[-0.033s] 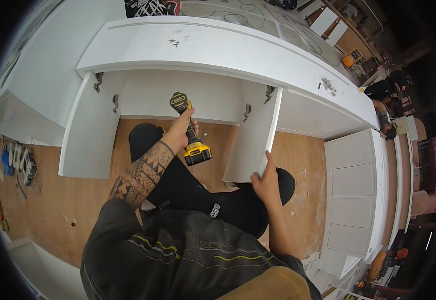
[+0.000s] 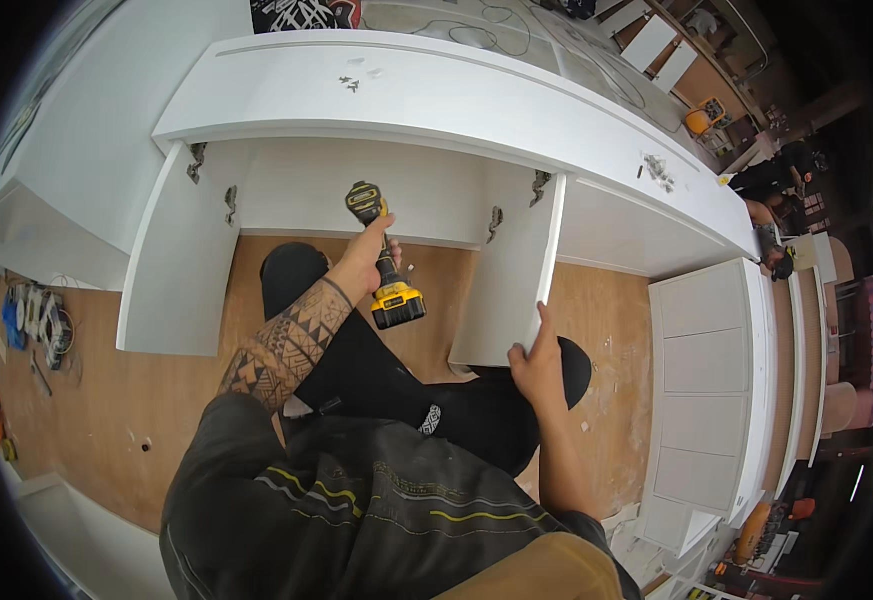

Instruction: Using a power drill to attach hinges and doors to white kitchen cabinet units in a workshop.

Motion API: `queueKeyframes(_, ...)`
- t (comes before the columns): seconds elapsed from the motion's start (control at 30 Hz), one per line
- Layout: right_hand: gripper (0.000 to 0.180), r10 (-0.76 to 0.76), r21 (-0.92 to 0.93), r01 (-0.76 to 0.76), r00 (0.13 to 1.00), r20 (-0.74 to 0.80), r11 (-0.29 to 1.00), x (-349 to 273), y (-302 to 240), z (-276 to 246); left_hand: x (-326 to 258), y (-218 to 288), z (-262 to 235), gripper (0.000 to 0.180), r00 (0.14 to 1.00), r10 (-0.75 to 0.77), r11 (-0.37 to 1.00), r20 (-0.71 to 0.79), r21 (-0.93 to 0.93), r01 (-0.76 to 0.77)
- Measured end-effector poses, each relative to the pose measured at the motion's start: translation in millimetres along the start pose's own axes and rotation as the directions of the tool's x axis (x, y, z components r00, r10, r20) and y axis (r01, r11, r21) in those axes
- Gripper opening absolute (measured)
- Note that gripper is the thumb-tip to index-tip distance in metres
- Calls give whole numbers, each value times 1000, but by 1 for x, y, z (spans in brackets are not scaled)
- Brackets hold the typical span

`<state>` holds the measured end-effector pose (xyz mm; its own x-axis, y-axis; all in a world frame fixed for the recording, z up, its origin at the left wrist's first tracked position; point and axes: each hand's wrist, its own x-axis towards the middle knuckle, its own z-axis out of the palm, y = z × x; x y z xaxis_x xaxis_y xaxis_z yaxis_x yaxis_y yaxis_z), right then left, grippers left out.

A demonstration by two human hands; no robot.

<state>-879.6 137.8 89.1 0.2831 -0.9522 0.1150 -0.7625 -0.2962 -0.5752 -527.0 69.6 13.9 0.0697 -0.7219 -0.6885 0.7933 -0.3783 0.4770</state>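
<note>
My left hand [image 2: 368, 262] is wrapped round the grip of a yellow and black cordless drill [image 2: 398, 303], held in front of the open white cabinet. My right hand [image 2: 540, 366] grips the lower outer corner of the right cabinet door [image 2: 507, 277], thumb on its inner face and forefinger along the edge. On the other side, the left cabinet door [image 2: 178, 262] also stands open. Metal hinges [image 2: 540, 187] show on the inner faces of both doors, near the cabinet.
Small screws [image 2: 349, 85] and another scatter of hardware [image 2: 658, 171] lie on the white cabinet top [image 2: 436, 95]. Tools [image 2: 48, 325] rest on the wood floor at left. A white panelled cabinet [image 2: 699, 385] stands at right. Beyond it, a co-worker [image 2: 774, 250] is partly visible.
The drill and my left hand have shifted very slightly to the right. My right hand keeps its place at the door corner.
</note>
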Motion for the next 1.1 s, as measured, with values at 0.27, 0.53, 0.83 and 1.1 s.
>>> queueKeyframes(0.27, 76, 247, 30, -245, 965, -92, 969, 16, 1, -18, 4, -18, 36, 42, 994, -36, 999, 102, 19, 34)
queueKeyframes(0.53, 40, -448, -84, 440, 879, -160, 894, 187, -123, 12, -17, -29, 38, 33, 986, -64, 998, 153, 16, 62)
queueKeyframes(0.83, 32, -549, -94, 550, 835, 29, 830, 369, -267, 165, -26, -14, 30, 30, 989, -46, 999, 144, 0, 46)
queueKeyframes(1.1, 21, -489, -192, 482, 872, 15, 855, 400, -273, 188, -29, 4, 19, 30, 992, -15, 998, 123, -51, 22)
